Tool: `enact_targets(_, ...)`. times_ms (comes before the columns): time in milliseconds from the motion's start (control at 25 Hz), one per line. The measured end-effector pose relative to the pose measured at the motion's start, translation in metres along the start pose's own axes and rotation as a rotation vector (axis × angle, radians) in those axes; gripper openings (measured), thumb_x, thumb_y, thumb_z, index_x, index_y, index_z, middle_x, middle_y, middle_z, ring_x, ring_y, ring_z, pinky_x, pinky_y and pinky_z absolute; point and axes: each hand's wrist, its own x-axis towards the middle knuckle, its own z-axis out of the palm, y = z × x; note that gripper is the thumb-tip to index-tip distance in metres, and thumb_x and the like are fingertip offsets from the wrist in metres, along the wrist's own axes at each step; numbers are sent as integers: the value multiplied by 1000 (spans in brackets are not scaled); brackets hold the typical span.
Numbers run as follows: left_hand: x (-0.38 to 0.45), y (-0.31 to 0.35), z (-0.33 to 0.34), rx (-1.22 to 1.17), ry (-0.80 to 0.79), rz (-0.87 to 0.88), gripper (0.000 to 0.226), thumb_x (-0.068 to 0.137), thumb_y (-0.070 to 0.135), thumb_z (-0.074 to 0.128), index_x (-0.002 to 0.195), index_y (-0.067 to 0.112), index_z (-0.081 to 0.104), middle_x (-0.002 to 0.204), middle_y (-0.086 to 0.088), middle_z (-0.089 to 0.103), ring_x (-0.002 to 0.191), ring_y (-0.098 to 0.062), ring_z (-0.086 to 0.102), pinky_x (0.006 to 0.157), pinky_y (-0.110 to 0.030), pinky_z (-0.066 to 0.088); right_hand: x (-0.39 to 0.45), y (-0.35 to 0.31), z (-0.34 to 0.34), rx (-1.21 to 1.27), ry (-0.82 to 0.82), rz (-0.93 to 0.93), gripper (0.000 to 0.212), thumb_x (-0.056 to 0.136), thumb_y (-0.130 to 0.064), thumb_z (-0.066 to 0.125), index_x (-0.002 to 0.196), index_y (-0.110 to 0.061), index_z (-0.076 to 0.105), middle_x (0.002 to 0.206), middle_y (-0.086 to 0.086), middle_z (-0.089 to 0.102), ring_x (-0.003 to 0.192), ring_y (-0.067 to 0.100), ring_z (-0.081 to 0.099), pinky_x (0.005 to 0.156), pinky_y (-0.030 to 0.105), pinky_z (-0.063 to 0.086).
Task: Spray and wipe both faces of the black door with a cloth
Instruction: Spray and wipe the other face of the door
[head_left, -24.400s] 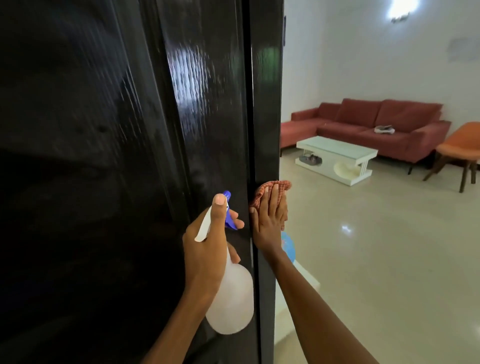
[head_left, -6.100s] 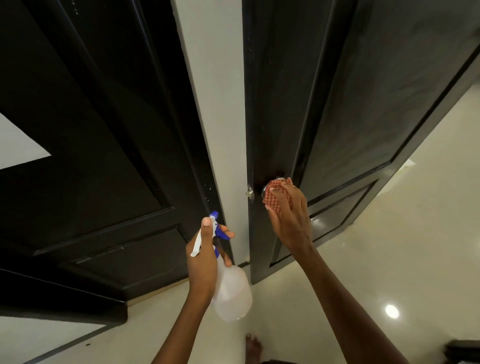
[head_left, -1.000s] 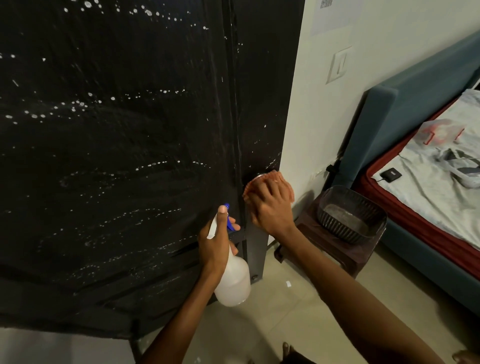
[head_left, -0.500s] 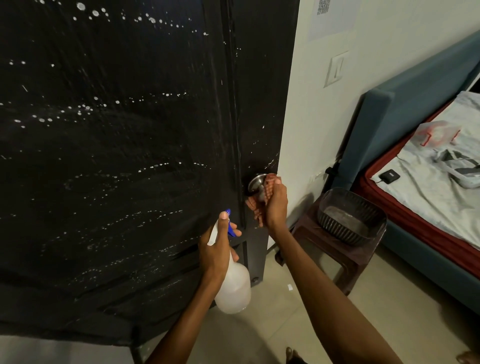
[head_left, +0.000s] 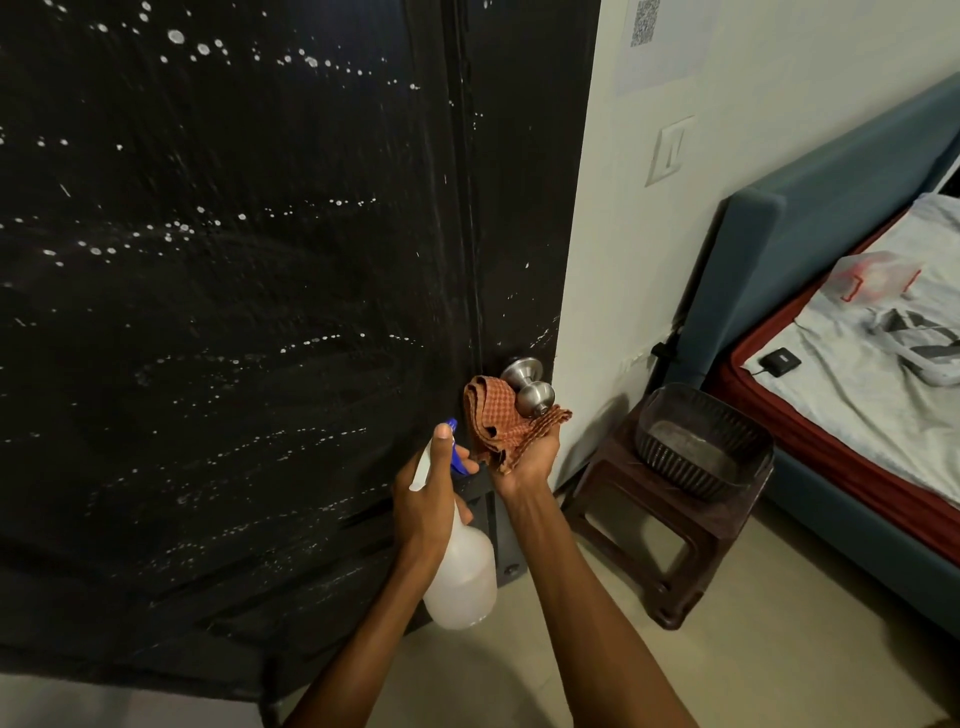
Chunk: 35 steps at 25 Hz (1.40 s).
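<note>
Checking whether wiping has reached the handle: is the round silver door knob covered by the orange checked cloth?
No: the round silver door knob is bare, with the orange checked cloth bunched just below in the right hand.

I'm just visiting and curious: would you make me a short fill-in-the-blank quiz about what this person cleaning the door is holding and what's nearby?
1. The left hand grips a spray bottle whose trigger is ____ in colour.
2. The right hand holds a checked cloth just below the door's metal ____.
3. The black door is speckled with white ____.
4. A dark basket sits on a brown ____.

Missing words: blue; knob; droplets; stool
</note>
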Motion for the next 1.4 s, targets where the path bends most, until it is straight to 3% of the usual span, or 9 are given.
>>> enact_targets(240, 0, 4, -4, -14, -15, -8, 47, 99, 55, 37, 89, 21, 67, 87, 2, 73, 61, -21, 64, 60, -37, 56, 11, -36, -1, -21, -140, -128, 56, 104, -58, 37, 142, -22, 57, 135, 13, 64, 123, 35, 61, 105, 55, 49)
enact_targets(360, 1, 3, -2, -18, -14, -10, 46, 99, 55, 38, 88, 21, 67, 85, 3, 73, 60, -22, 63, 58, -36, 55, 12, -44, -8, -651, -199, -466, 40, 106, -45, 44, 137, -24, 58, 135, 8, 62, 125, 28, 59, 113, 53, 44)
enact_targets(520, 2, 6, 4, -33, -30, -34, 50, 92, 63, 39, 91, 22, 68, 85, 3, 74, 63, -22, 66, 62, -44, 59, 19, -56, -21, -1817, -399, -1287, 39, 101, -48, 50, 132, -28, 63, 143, 2, 54, 136, 23, 44, 117, 50, 33)
enact_targets(680, 5, 9, 12, -55, -54, -33, 41, 96, 57, 41, 90, 25, 66, 86, 3, 74, 65, -21, 66, 67, -52, 59, 22, -85, -17, -2379, -575, -1467, 49, 103, -52, 39, 139, -28, 59, 148, 6, 51, 141, 30, 40, 120, 51, 29)
enact_targets(800, 3, 10, 13, -58, -47, -51, 39, 98, 55, 42, 89, 26, 66, 86, 5, 73, 63, -16, 66, 69, -51, 60, 28, -84, -13, -2243, -464, -1352, 49, 104, -50, 41, 143, -22, 54, 147, 7, 50, 126, 27, 54, 101, 42, 52)
enact_targets(920, 1, 10, 10, -62, -33, -59, 44, 92, 61, 40, 90, 26, 66, 89, 3, 73, 64, -17, 65, 68, -47, 60, 28, -63, -13, -2020, -260, -1266, 50, 104, -49, 42, 142, -18, 53, 147, 8, 50, 125, 28, 54, 96, 37, 55)
enact_targets(1080, 0, 6, 9, -47, -24, -48, 44, 93, 61, 39, 90, 26, 66, 87, 3, 74, 62, -19, 66, 65, -48, 60, 32, -78, -16, -2376, -589, -1584, 44, 98, -43, 52, 137, -24, 60, 151, 13, 48, 142, 37, 39, 116, 58, 33)
enact_targets(1160, -1, 7, 9, -43, -25, -52, 41, 96, 58, 40, 89, 27, 66, 86, 5, 74, 62, -19, 67, 66, -49, 60, 34, -83, -21, -2319, -585, -1569, 44, 96, -41, 56, 138, -28, 60, 153, 14, 44, 145, 38, 36, 119, 54, 30)
enact_targets(1400, -4, 6, 8, -60, -7, -58, 54, 86, 66, 38, 90, 22, 68, 87, 2, 74, 61, -24, 65, 58, -39, 57, 29, -54, -9, -1742, -155, -967, 40, 104, -50, 44, 131, -21, 51, 130, 4, 53, 106, 15, 57, 85, 32, 56)
